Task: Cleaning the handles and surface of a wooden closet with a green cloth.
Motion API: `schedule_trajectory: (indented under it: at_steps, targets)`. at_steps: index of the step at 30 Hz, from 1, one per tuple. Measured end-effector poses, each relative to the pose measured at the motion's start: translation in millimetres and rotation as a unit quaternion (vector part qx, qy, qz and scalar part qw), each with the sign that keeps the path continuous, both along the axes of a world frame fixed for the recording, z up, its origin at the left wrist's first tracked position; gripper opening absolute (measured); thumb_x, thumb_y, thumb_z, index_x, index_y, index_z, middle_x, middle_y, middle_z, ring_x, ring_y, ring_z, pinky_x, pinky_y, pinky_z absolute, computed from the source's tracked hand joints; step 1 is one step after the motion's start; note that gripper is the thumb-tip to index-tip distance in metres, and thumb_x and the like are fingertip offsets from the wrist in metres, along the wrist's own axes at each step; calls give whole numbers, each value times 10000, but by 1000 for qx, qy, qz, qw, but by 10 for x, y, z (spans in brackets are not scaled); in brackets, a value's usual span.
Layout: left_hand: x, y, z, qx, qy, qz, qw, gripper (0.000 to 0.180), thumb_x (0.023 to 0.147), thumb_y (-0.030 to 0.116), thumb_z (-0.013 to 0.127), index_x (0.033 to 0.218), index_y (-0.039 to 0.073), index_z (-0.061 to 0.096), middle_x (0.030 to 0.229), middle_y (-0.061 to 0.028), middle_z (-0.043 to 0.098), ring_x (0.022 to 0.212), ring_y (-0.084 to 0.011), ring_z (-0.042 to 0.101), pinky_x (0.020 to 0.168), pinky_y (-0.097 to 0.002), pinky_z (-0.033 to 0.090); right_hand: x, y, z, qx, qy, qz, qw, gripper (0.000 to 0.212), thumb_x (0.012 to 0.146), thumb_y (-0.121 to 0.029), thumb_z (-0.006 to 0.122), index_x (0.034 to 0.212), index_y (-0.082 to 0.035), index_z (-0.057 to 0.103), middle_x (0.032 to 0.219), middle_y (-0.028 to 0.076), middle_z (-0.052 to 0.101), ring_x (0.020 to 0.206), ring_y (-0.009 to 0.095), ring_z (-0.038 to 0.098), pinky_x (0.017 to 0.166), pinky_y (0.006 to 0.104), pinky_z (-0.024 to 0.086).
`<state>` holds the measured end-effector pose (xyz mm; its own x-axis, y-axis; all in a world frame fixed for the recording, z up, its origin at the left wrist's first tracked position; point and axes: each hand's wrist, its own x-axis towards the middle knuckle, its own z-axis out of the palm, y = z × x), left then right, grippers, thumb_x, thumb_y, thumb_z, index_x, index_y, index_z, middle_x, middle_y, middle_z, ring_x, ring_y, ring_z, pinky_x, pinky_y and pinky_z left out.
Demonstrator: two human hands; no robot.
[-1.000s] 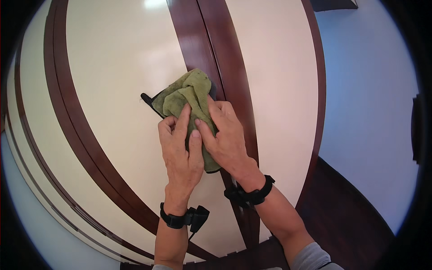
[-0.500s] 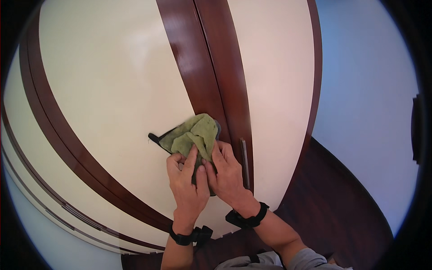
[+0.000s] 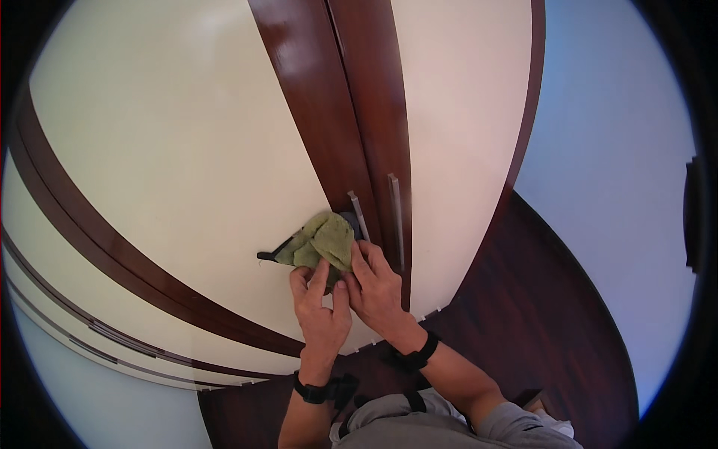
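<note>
Grip moved down: left hand and right hand pinching green cloth, now beside metal handle, just up-right.

One fisheye camera, the left of a side-by-side pair, looks from the person's head — forward and down past the grey shirt at the lower edge. The left hand and right hand show near it, below mid-view. Cream-and-brown doors stand close in front, their edges bending — with dark floor and pale wall rightward.
</note>
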<state>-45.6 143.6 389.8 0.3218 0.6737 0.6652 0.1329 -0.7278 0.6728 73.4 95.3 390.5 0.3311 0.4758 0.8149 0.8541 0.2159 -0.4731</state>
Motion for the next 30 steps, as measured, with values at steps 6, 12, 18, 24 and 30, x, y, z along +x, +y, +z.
schedule_trajectory:
  at_steps: [6, 12, 18, 24, 30]
  targets:
    - [-61, 202, -473, -112, 5, -2, 994, 428, 962, -52, 672, 1391, -59, 672, 1307, -189, 580, 1155, -274, 670, 921, -335, 622, -64, 226, -551, -35, 34, 6, 999, 514, 888, 28, 734, 1391, 60, 631, 1289, 233, 648, 1025, 417, 717, 801, 433, 608]
    - [-44, 293, -1178, -266, -49, -18, 963, 307, 974, -30, 712, 1279, -58, 731, 1276, -169, 631, 1126, -261, 708, 841, -342, 652, -30, 201, -1248, -72, 83, 13, 994, 523, 884, 57, 722, 1399, 38, 634, 1304, 234, 644, 1065, 438, 711, 839, 441, 611]
    - [103, 261, -1933, -351, -62, -26, 934, 252, 1004, 50, 737, 1228, -64, 759, 1113, -97, 705, 990, -181, 709, 785, -319, 614, 137, -45, -1762, -116, 143, 17, 983, 550, 856, 49, 722, 1400, 21, 642, 1335, 229, 647, 1126, 449, 699, 917, 451, 597]
    - [52, 691, -2172, -456, 70, -84, 883, 344, 1009, 187, 753, 1246, -62, 758, 1126, -83, 731, 978, -188, 707, 827, -342, 600, -10, 119, -1998, -173, 243, -28, 954, 560, 866, 38, 676, 1424, -1, 639, 1415, 236, 635, 1219, 458, 666, 993, 429, 573]
    - [-29, 874, -2708, -488, 96, -105, 861, 361, 1005, 205, 735, 1270, -39, 760, 1107, -81, 758, 939, -162, 690, 812, -315, 571, -221, 250, -2541, -172, 393, 41, 902, 626, 889, 80, 622, 1501, -44, 589, 1447, 202, 650, 1306, 318, 661, 1076, 377, 526]
